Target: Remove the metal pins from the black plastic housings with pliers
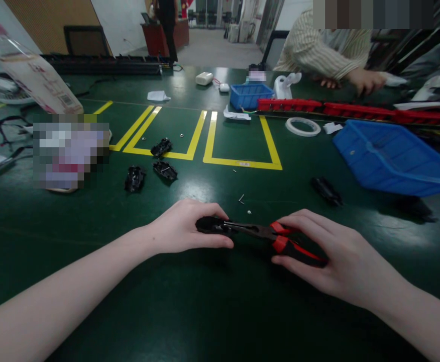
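My left hand (190, 226) is closed around a small black plastic part (212, 225), thumb on the near side and fingers on the far side. In my right hand (340, 251) is a pair of long-nose pliers (295, 250) with red and black handles. The plier jaws reach left to the black part, where a thin metal pin (229, 222) shows at their tips. Whether the jaws grip the pin I cannot tell. Just beyond lie loose metal pins (241, 199) and a small whitish bit (249, 212).
Several similar black parts (134, 179) lie left of centre, another (326, 191) at right. A blue bin (397, 158) stands far right, a smaller blue bin (250, 95) behind. Yellow tape (242, 164) marks the green table. A bottle (42, 83) stands left; a co-worker's hand (366, 80) is opposite.
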`<state>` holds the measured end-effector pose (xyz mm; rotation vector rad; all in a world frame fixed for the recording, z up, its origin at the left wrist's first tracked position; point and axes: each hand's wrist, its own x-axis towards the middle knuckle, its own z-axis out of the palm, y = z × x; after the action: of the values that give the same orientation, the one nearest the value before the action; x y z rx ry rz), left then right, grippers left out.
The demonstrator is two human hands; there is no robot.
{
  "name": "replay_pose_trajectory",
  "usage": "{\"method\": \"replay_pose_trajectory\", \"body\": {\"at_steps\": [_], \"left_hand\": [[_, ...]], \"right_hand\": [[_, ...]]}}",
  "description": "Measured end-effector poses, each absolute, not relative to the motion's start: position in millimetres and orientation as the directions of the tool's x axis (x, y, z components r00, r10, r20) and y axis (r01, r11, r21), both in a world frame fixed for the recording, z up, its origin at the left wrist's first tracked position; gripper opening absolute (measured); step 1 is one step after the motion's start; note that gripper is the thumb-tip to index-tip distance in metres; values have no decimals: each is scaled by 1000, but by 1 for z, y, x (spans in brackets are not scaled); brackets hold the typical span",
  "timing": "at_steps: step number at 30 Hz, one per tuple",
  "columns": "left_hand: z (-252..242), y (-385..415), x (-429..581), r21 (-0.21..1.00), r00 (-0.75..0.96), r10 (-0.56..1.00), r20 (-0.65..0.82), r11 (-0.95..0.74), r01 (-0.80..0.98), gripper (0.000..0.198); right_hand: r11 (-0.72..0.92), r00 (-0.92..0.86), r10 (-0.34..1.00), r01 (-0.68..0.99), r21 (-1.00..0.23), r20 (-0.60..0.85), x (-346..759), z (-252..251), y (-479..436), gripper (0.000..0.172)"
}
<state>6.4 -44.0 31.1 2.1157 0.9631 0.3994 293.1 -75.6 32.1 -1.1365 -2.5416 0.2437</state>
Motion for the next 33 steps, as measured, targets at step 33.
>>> {"method": "replay_pose_trajectory", "body": {"at_steps": [33], "left_hand": [[28,-42,3,730,614,785,-78,-374,571,43]], "right_hand": [[707,-611,700,666,-236,370,290,17,-69,35]]}}
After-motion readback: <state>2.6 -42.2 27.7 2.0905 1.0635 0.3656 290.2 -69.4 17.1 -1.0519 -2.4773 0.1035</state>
